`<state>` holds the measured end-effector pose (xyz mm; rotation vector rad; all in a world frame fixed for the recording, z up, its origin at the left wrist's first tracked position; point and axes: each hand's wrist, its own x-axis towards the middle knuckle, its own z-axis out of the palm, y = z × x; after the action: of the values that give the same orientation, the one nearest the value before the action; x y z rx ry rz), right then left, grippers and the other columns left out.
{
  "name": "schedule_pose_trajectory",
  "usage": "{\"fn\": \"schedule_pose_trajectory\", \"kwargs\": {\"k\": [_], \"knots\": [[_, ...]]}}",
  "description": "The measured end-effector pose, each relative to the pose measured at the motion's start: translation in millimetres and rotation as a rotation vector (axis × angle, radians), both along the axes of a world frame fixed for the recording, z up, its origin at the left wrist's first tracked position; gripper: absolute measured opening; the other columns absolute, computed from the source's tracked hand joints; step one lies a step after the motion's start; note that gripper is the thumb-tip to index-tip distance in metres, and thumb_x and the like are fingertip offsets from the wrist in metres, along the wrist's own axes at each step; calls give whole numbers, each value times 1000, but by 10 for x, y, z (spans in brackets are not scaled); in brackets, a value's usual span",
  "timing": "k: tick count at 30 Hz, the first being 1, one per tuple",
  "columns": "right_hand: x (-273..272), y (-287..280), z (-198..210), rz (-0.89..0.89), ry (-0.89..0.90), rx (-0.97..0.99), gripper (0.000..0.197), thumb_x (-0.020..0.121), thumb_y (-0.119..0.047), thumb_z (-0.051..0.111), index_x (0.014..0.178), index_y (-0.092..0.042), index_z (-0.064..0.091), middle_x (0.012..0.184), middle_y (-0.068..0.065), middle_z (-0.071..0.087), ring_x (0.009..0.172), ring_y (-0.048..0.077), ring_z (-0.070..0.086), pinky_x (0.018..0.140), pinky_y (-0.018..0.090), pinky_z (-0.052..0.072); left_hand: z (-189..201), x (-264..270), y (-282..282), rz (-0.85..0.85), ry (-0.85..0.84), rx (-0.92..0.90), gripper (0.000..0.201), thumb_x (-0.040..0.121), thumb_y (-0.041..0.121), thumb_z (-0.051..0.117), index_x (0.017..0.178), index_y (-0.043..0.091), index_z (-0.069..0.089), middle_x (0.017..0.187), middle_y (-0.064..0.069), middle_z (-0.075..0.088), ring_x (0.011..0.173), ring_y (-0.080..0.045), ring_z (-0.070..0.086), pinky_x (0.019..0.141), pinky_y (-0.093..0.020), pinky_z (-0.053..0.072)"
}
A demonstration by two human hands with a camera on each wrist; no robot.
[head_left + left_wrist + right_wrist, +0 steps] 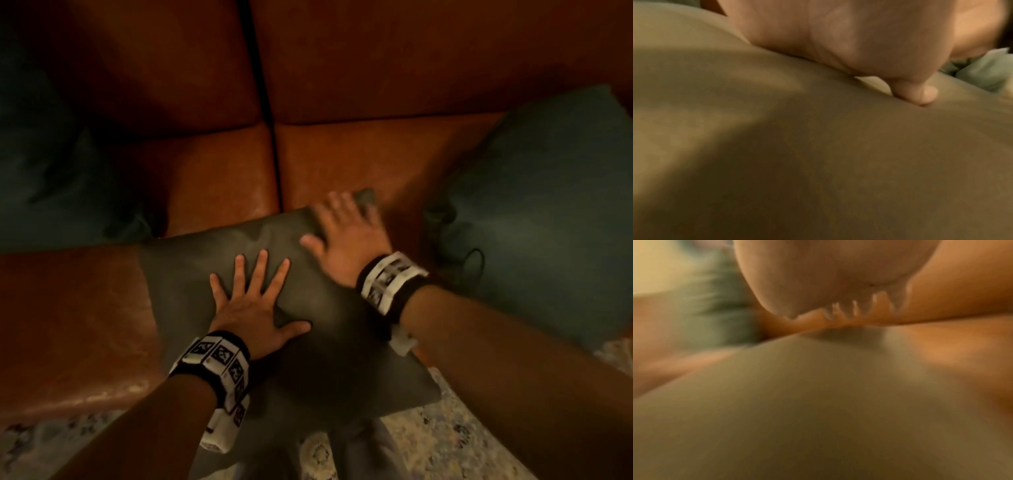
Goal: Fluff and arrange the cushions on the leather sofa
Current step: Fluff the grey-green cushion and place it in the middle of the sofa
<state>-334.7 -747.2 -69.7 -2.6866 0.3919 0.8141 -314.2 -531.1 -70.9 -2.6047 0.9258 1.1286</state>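
A grey-green cushion point(212, 274) lies flat across the front edge of the brown leather sofa point(212, 178), partly overhanging it. My left hand point(253, 301) presses flat on its middle with fingers spread. My right hand point(346, 236) lies flat on the cushion's far right corner, fingers straight and blurred. In the left wrist view the palm and thumb point(920, 94) press into the cushion fabric point(777, 162). The right wrist view shows the palm above the cushion point(818, 402), with the fingertips point(855, 309) over its far edge.
A teal cushion point(548, 212) leans at the sofa's right end. A dark cushion point(44, 164) sits at the left end. A seam point(270, 130) splits the two seats. A patterned rug point(445, 445) covers the floor below.
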Motion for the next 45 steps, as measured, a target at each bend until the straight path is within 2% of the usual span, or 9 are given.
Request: {"fn": "schedule_pose_trajectory", "kwargs": {"k": [4,14,19,22,27,30,34,39,45], "knots": [[-428,330,-90,121,-75,-39,74,96,-67,16,158,-27,10,166,5,5,153,23,-2,120,55,-2,-11,-67,43,-12,-5,-1,107,53,100,6,139,49,-32,156,7,-32,144,-33,-25,109,-70,-4],[-1849,207,29,-652,151,135,71,95,-69,15,156,-33,8,163,1,24,144,27,33,118,44,26,23,-56,-3,-31,35,75,104,57,99,10,134,50,-38,153,7,-37,144,-33,-26,110,-70,-5],[-1465,906,117,-233,-182,33,69,95,-68,21,154,-34,21,165,6,14,152,32,10,116,64,14,17,-3,0,-41,16,98,107,52,100,8,137,51,-34,156,8,-31,146,-32,-20,111,-70,0],[-1750,913,-94,-174,-239,-58,65,96,-65,30,153,-35,29,163,7,21,151,32,17,115,61,21,0,-24,25,-45,-2,74,107,52,100,13,136,52,-34,157,8,-29,146,-32,-19,111,-69,0],[-2797,855,-537,-686,-108,0,68,93,-73,16,154,-44,6,165,-2,14,151,25,18,119,50,23,-31,-207,15,-40,-56,12,107,57,99,15,138,49,-33,157,7,-29,146,-34,-19,110,-70,-2],[-3166,978,-661,-1000,-6,144,62,94,-69,20,150,-45,10,158,0,33,130,32,50,106,52,40,-20,-235,46,-51,-63,6,107,58,98,16,140,48,-30,158,7,-27,146,-33,-19,111,-70,-2],[-3036,957,-344,-1160,-305,1,57,97,-46,46,148,-29,27,145,11,48,129,31,48,108,44,39,150,-264,98,-56,-144,-73,103,68,93,21,148,42,-17,161,3,-19,147,-35,-14,112,-69,0],[-2023,1206,158,-430,-454,-41,59,97,-46,46,151,-27,33,161,6,27,149,26,23,118,45,20,129,-1120,432,-549,-225,-375,79,86,64,38,152,22,25,162,-5,10,149,-34,5,115,-64,6],[-1873,1181,-192,-72,-143,-80,63,99,-59,29,156,-36,14,166,0,9,153,22,12,120,49,20,-194,-1150,2009,-334,-113,-39,69,89,64,30,151,35,22,161,2,17,148,-31,15,114,-60,12]]}}
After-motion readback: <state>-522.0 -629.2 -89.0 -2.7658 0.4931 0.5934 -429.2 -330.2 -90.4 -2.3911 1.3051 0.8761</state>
